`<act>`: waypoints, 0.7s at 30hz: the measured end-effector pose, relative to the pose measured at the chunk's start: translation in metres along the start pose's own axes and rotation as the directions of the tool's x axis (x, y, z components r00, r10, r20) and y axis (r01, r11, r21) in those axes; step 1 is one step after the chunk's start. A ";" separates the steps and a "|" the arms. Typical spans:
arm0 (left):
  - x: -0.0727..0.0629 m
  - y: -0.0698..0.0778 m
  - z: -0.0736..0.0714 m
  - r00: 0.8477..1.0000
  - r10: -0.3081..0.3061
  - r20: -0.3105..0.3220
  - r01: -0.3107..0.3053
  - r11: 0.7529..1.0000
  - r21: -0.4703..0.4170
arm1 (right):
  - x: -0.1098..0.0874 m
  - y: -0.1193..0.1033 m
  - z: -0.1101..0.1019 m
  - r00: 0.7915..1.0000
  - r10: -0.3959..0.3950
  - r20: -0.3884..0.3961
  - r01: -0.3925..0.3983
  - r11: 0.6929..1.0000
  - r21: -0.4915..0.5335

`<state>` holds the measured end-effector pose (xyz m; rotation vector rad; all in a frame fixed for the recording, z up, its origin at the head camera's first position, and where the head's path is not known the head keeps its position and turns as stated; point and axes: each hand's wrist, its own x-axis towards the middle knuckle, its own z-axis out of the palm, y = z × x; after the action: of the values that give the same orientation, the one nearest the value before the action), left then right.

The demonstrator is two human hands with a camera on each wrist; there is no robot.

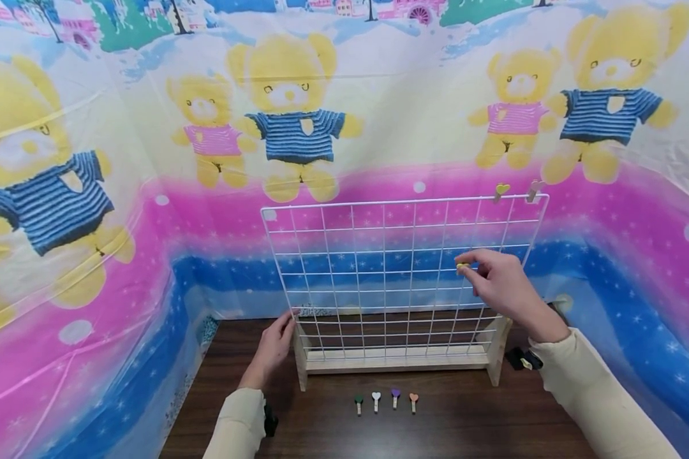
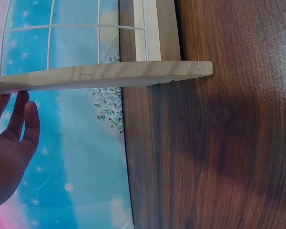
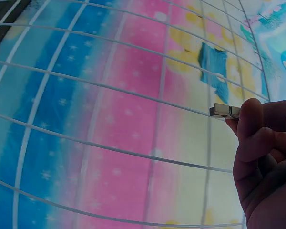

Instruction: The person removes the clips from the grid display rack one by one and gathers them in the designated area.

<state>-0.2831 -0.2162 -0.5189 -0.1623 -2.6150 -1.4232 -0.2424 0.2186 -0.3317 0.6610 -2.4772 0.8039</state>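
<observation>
Inspector: Report the right hand.

Operator: My right hand (image 1: 502, 284) is closed in a pinch, thumb and index finger on a yellow-topped mini clothespin (image 3: 224, 110). The clothespin is in front of the white wire grid panel (image 1: 384, 272), right of its centre.

Inspector: Why that grip?

Operator: One end of the clothespin projects beyond my fingertips, presumably to keep that end unobstructed. It points at a grid wire; the right wrist view is dim there, so I cannot confirm contact.

Inspector: And the left hand?

Operator: My left hand (image 1: 277, 344) has its fingers loosely extended, tips against the outer face of the left upright (image 2: 133, 69) of the wooden stand (image 1: 396, 363). It is not wrapped round the wood. I judge that this contact steadies the stand, which carries the panel upright.

Inspector: Locate the remaining clothespins.

Operator: Two sit at the right end of the panel's top edge: a yellow heart clothespin (image 1: 502, 189) and a greyish-pink clothespin (image 1: 533, 190). Four lie on the dark wood-grain table (image 1: 465, 424) before the stand: green (image 1: 358, 401), white (image 1: 376, 400), purple (image 1: 395, 396) and orange (image 1: 414, 401). They are spaced apart in a row, apparently for separate access.
</observation>
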 end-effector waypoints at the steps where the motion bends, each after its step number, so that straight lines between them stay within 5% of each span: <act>1: 0.000 0.000 0.000 1.000 0.003 -0.001 -0.003 1.000 0.003 | -0.003 0.003 0.004 1.000 0.002 0.012 -0.002 1.000 0.002; 21: -0.001 0.001 -0.001 1.000 0.015 0.003 -0.015 1.000 0.000 | -0.062 0.039 0.088 0.966 0.125 0.225 -0.145 0.987 0.074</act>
<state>-0.2822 -0.2167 -0.5173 -0.1836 -2.6109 -1.4188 -0.2395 0.2097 -0.4459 0.6484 -2.7236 0.9442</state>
